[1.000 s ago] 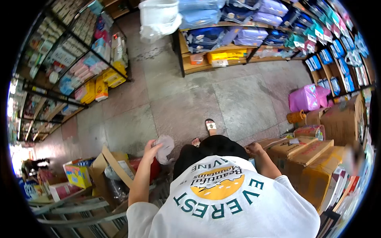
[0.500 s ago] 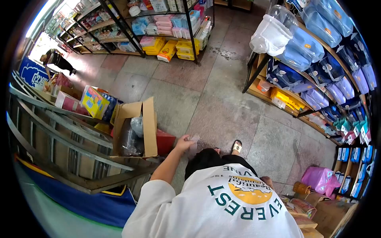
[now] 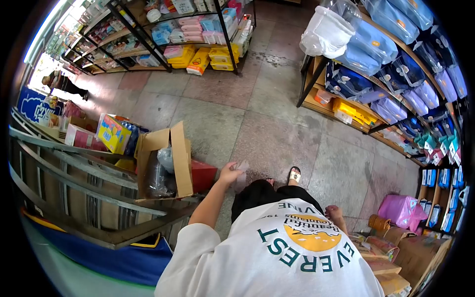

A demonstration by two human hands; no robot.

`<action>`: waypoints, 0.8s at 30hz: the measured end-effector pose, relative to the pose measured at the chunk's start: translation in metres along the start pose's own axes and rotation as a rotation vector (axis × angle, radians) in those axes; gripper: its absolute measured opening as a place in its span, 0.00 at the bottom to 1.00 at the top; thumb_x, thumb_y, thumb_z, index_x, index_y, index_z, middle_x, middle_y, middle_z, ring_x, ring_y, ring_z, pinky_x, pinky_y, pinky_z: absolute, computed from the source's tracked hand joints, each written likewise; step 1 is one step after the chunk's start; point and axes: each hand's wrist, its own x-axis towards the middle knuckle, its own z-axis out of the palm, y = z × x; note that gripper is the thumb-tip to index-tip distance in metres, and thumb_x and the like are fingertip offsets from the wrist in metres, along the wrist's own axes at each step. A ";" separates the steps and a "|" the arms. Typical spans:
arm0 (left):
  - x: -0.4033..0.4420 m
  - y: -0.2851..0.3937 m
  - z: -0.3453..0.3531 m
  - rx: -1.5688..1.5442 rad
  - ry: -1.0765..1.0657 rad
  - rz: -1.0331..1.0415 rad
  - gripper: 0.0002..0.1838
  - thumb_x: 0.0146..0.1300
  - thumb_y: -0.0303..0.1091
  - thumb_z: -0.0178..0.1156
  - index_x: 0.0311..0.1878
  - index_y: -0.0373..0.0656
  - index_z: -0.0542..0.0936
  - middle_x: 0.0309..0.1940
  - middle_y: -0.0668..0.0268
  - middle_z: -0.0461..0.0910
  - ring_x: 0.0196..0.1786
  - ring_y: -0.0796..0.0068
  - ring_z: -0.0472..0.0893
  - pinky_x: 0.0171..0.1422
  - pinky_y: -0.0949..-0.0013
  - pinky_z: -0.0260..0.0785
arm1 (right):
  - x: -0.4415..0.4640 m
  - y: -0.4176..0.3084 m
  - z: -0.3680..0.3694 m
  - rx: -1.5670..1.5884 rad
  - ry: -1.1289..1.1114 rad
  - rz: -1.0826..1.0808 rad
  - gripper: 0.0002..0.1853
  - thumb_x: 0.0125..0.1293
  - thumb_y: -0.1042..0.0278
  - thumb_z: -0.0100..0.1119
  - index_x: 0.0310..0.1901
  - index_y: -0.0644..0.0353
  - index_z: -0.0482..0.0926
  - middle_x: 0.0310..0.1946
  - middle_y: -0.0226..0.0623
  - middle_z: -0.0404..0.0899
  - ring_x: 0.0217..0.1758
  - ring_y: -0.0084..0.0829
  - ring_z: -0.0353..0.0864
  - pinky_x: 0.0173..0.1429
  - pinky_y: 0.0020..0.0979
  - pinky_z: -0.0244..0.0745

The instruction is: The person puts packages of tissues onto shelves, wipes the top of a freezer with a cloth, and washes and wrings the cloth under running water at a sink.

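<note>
- Both the left hand (image 3: 229, 174) and the right hand (image 3: 334, 213) are in view, well apart from each other.
- The left hand is closed on a pale, thin, see-through piece (image 3: 242, 170), which sticks out past the fingers above the tiled floor (image 3: 277, 143); its exact kind is hard to make out.
- The right hand hangs beside the black shorts (image 3: 257, 199), fingers loosely curled; I cannot tell whether it holds anything.
- A white T-shirt (image 3: 262, 247) with green lettering covers the torso, and a foot in a light sandal (image 3: 294, 175) stands ahead of it.
- Left of the left hand is a red box (image 3: 204, 176), then an open carton (image 3: 183, 161) with a clear-wrapped item (image 3: 161, 179) inside.
- Metal rails (image 3: 89, 171) run along the left.
- On the right, a pink bag (image 3: 397, 210) sits near brown cardboard boxes (image 3: 415, 257).
- Farther out, yellow packs (image 3: 199, 61) fill a low shelf, and a white bin (image 3: 324, 32) stands by blue packages (image 3: 371, 44).
- Another person (image 3: 67, 84) is at the far left.
</note>
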 end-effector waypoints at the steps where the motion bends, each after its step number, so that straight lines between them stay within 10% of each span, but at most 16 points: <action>1: -0.001 0.002 0.001 0.011 0.007 0.009 0.32 0.42 0.30 0.65 0.55 0.39 0.67 0.40 0.61 0.73 0.40 0.72 0.73 0.43 0.72 0.67 | 0.006 0.010 -0.001 0.005 0.003 0.003 0.12 0.54 0.65 0.57 0.36 0.63 0.74 0.20 0.35 0.75 0.17 0.26 0.75 0.18 0.25 0.68; 20: 0.039 0.012 0.025 0.000 -0.056 0.153 0.27 0.46 0.26 0.60 0.54 0.37 0.68 0.44 0.59 0.73 0.45 0.69 0.73 0.48 0.68 0.67 | 0.011 -0.013 -0.001 -0.082 0.079 0.009 0.17 0.51 0.63 0.59 0.39 0.65 0.74 0.23 0.38 0.77 0.21 0.29 0.77 0.24 0.28 0.72; 24: 0.032 0.028 0.028 -0.068 -0.058 0.070 0.29 0.44 0.28 0.62 0.54 0.38 0.68 0.44 0.58 0.72 0.44 0.69 0.73 0.46 0.69 0.67 | 0.022 -0.008 -0.002 -0.220 0.104 -0.100 0.11 0.53 0.61 0.55 0.26 0.62 0.76 0.17 0.34 0.75 0.17 0.24 0.74 0.22 0.25 0.69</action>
